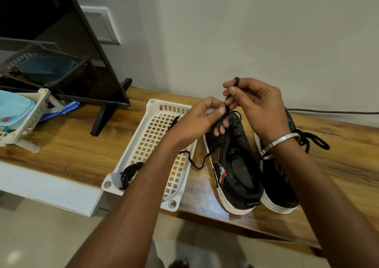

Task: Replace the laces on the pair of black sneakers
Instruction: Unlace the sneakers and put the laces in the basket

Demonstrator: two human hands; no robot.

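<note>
Pinching black lace — both hands; black sneakers, white soles.

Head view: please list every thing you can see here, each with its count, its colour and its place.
sneakers: two, black with white soles, side by side on the wooden table, right of the white basket
lace: one, black, held above the left sneaker by both hands
lace bundle: one, black, in the white basket, near corner
white basket: one, white, on the table left of the sneakers
wooden table: one, brown, along the wall
screen: one, black, on a stand, far left
rack: one, cream, left edge, holding a light blue box
bracelet: one, silver, on the right wrist
left hand: pinches the lace
right hand: pinches the lace
</note>
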